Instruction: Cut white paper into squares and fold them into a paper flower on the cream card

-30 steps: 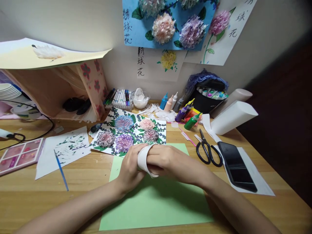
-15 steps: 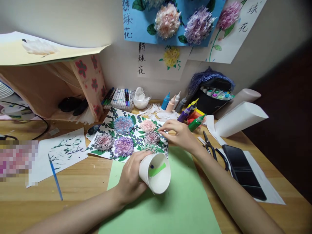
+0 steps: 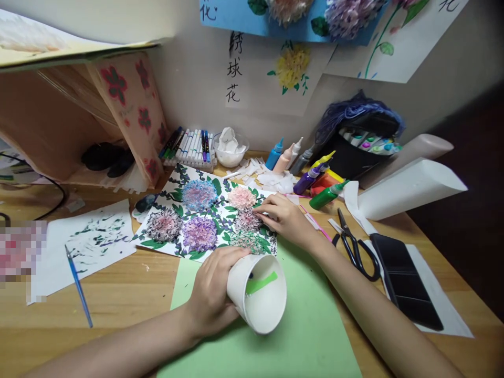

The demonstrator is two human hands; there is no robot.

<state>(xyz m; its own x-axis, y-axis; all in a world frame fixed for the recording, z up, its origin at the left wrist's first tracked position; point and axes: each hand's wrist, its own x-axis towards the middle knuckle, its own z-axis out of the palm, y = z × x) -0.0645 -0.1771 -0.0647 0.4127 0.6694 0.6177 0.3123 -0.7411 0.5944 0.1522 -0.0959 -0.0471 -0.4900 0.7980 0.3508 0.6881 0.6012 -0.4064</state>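
White cup (image 3: 260,305) tilts in the left grip (image 3: 212,289) above 1 green sheet (image 3: 307,325).

The cup (image 3: 258,296) looks smooth and matt, the green sheet (image 3: 303,336) papery, the blooms (image 3: 200,234) rough, the tabletop (image 3: 129,294) grained wood.

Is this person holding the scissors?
No, the scissors lie on the table to the right, while the left hand grips a white cup.
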